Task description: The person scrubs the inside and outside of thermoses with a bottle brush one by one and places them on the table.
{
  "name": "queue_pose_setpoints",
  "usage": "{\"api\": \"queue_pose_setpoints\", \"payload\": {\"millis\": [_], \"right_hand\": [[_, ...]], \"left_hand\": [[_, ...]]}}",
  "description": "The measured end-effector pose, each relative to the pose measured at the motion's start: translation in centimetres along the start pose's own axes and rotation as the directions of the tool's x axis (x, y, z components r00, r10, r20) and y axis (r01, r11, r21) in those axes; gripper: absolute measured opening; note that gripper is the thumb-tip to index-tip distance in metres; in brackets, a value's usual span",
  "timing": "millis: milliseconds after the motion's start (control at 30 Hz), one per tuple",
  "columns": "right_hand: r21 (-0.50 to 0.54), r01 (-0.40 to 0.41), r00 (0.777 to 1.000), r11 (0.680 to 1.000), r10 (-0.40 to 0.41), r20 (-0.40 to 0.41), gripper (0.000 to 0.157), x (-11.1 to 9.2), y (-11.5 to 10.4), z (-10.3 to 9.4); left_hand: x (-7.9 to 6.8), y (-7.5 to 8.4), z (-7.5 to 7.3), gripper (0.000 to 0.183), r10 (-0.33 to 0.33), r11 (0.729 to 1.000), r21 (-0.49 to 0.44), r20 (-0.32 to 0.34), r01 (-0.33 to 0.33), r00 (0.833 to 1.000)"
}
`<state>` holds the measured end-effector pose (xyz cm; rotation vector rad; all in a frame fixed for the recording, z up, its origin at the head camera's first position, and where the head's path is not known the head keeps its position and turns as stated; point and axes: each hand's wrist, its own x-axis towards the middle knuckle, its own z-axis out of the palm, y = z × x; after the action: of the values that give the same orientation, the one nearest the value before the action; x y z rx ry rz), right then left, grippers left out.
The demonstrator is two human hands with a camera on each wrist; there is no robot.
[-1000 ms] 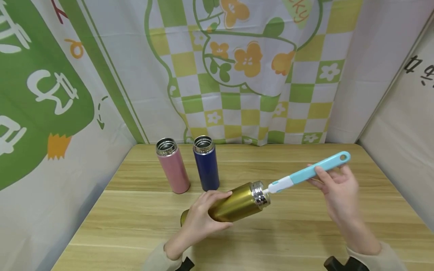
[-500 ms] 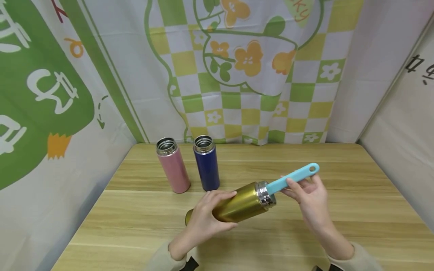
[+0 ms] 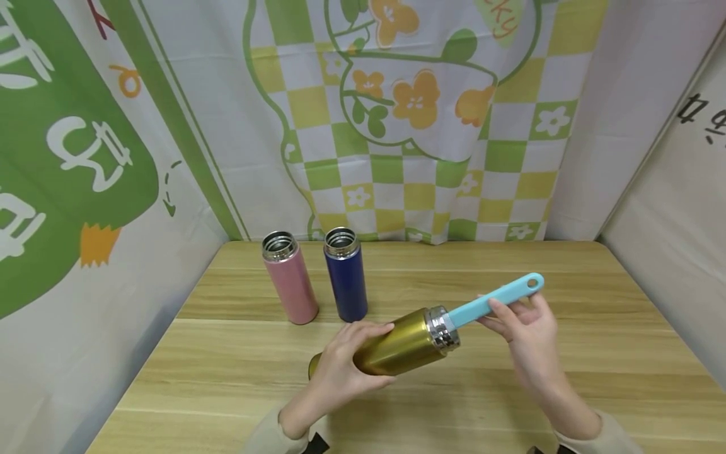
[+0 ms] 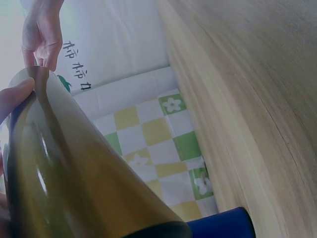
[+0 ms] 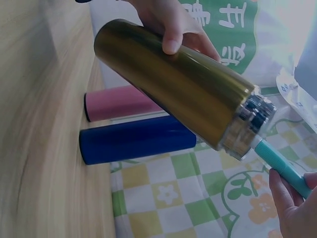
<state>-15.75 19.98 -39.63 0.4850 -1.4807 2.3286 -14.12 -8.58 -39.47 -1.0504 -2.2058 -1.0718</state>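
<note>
My left hand grips a gold metal bottle round its middle; the bottle is tilted, its silver threaded mouth toward the right. With my right hand I pinch the light-blue handle of a long tool whose far end is inside the bottle mouth and hidden. In the right wrist view the gold bottle is held clear of the table, and the blue handle enters its mouth. The left wrist view shows the bottle's side up close, with my right hand beyond it.
A pink bottle and a dark blue bottle stand upright and uncapped side by side toward the back left of the wooden table. A printed checkered cloth hangs behind the table, with pale cloth walls on both sides.
My right hand has moved left and pushed the tool into the gold bottle, hiding its white section, then drawn it slightly back out. My left hand has kept its grip.
</note>
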Motion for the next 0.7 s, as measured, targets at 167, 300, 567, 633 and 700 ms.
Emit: {"api": "queue_pose_setpoints", "payload": {"millis": [167,300,567,633,700], "right_hand": [[-0.003,-0.023,0.993,1.0,0.023,-0.112,0.019,0.0,-4.2,3.3],[0.056,-0.009,0.993,0.998,0.016,-0.118,0.019,0.3,-5.4,3.1],[0.07,-0.042,0.992,0.997,0.05,-0.113,0.02,0.7,-6.0,2.0],[0.095,-0.036,0.993,0.995,0.046,-0.107,0.02,0.7,-6.1,1.9],[0.115,-0.029,0.993,0.993,0.042,-0.11,0.019,0.8,-6.1,1.7]], "left_hand": [[-0.1,0.0,-0.2,0.075,-0.017,1.0,0.008,0.008,0.017,1.0],[-0.3,-0.1,-0.4,0.075,-0.033,0.999,0.02,0.011,0.033,0.999],[-0.6,-0.5,-0.6,0.076,-0.025,0.999,0.046,0.012,0.025,1.0],[-0.6,-0.5,-0.6,0.076,-0.021,0.999,0.045,0.017,0.02,1.0],[-0.7,-0.5,-0.7,0.075,-0.024,0.999,0.049,0.023,0.023,0.999]]}}
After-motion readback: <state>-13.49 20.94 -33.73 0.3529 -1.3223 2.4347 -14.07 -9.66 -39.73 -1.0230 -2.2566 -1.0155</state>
